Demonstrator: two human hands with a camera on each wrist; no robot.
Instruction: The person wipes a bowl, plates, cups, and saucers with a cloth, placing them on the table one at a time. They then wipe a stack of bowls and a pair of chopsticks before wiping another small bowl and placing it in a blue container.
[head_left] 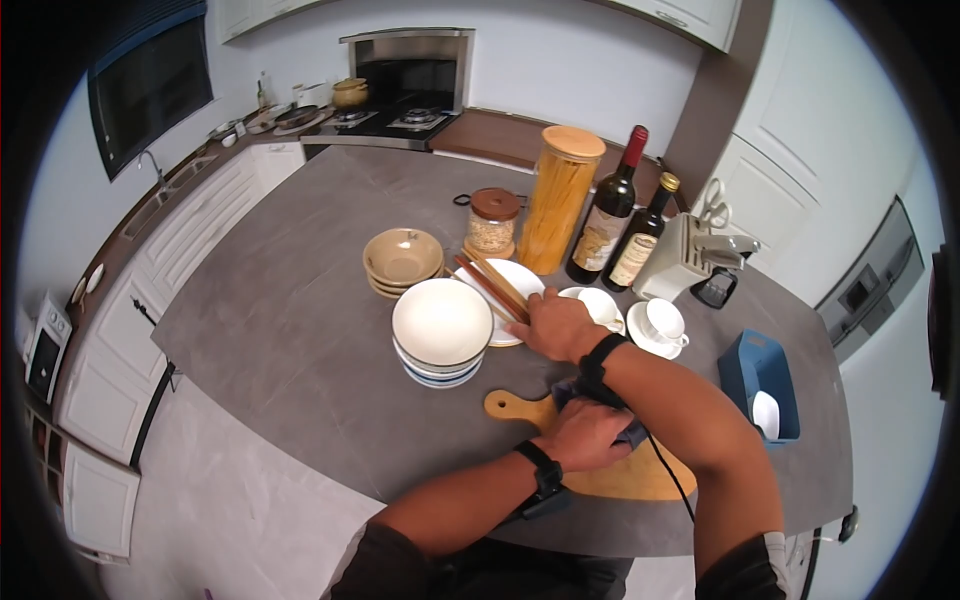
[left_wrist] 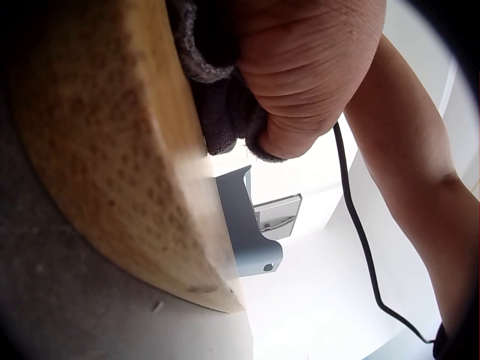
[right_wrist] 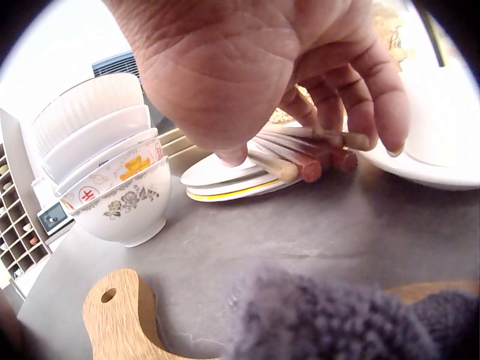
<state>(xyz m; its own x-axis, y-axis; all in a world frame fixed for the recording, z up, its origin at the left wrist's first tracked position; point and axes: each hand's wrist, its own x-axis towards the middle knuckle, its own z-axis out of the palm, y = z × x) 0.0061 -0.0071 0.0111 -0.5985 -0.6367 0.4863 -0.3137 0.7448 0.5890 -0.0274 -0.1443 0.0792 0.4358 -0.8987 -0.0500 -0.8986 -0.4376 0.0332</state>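
My right hand (head_left: pixel 558 325) reaches over a bundle of chopsticks (head_left: pixel 492 286), some red-brown and some pale wood. In the right wrist view, its thumb and curled fingers straddle the chopsticks (right_wrist: pixel 307 166) near their ends, over white plates (right_wrist: pixel 225 184). My left hand (head_left: pixel 585 437) grips a dark grey cloth (head_left: pixel 632 435) against the wooden cutting board (head_left: pixel 640 473); the left wrist view shows the bunched cloth (left_wrist: pixel 221 112) at the board's surface. Left of the plates stands a stack of white bowls (head_left: pixel 442 325), patterned on their sides.
Brown bowls (head_left: pixel 403 258) stand behind the white stack. Along the back are a glass jar (head_left: pixel 491 225), a tall pasta jar (head_left: pixel 560 200), two bottles (head_left: pixel 605 225) and a knife block (head_left: pixel 672 258). White cups (head_left: pixel 663 322) on saucers and a blue bin (head_left: pixel 757 380) are at right.
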